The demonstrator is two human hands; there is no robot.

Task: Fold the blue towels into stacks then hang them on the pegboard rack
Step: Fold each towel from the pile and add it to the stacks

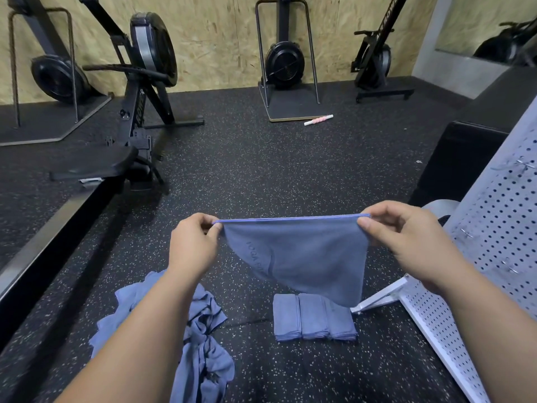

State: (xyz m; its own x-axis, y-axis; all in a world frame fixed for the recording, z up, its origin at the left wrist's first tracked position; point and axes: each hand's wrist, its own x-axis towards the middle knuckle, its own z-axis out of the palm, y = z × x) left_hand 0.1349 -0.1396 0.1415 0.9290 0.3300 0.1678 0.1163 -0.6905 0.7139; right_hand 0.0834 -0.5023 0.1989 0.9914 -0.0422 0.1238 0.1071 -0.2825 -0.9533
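Blue towel [302,257], one, held up in the air at the near centre, above a black speckled floor [261,170]. It appears already doubled, since two hemmed edges run together along its taut top line. Left hand [193,242] pinches the top left corner between thumb and curled fingers. Right hand [406,237] pinches the top right corner the same way. Both grips are closed tight on the cloth, and the rest hangs free below. Stretching it this way likely squares the edges, so the next fold lies even.

Three folded stacks [315,321] sit on the floor under the hanging towel, side by side and touching, in a neat row. They lie just left of the pegboard rack [499,228], probably so they are within reach for hanging. This white rack leans along the right edge and carries at least three small metal hooks; no towel hangs on the part in view.

One loose heap of unfolded towels [200,344] lies near left, partly hidden by the left forearm. How many it holds cannot be told.

Four black exercise machines [283,65] stand along the far wall and left side. One pink and white roller [318,119] lies on the floor near them.
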